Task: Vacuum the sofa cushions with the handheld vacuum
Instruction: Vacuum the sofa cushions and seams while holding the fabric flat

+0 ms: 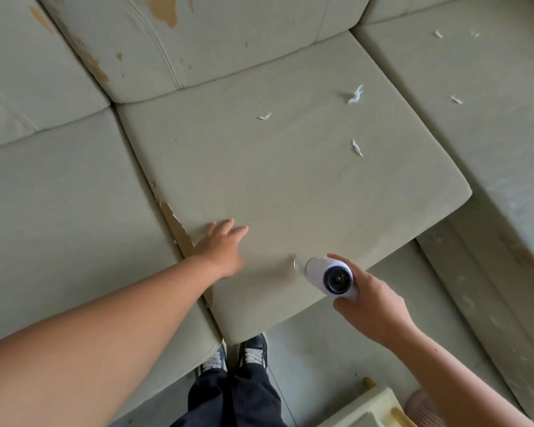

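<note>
The middle seat cushion (290,186) is a flat, square-edged slab in pale grey-green, with a smooth leather-like skin. It sits askew, with its front right corner overhanging the sofa base. The skin has peeled along the cushion's left edge, exposing tan backing in ragged patches. Similar tan patches mark the back cushion (222,35).

Small twisted white paper scraps (355,94) lie on the far right part of the middle cushion, and a few more lie on the right seat cushion (475,87).

The handheld vacuum (330,277) is at the near edge of the middle cushion. It is a short, glossy white cylinder. Its long axis runs from lower right to upper left, with the dark round rear cap facing the camera and the nozzle end pointing away onto the cushion. The fabric puckers where the nozzle meets it.

The right hand (370,303) wraps its fingers and thumb around the vacuum body. The left hand (222,248) lies palm down on the cushion near the peeled edge, fingers straight and holding nothing.

Dark laced shoes (235,355) stand below the cushion's front corner.
</note>
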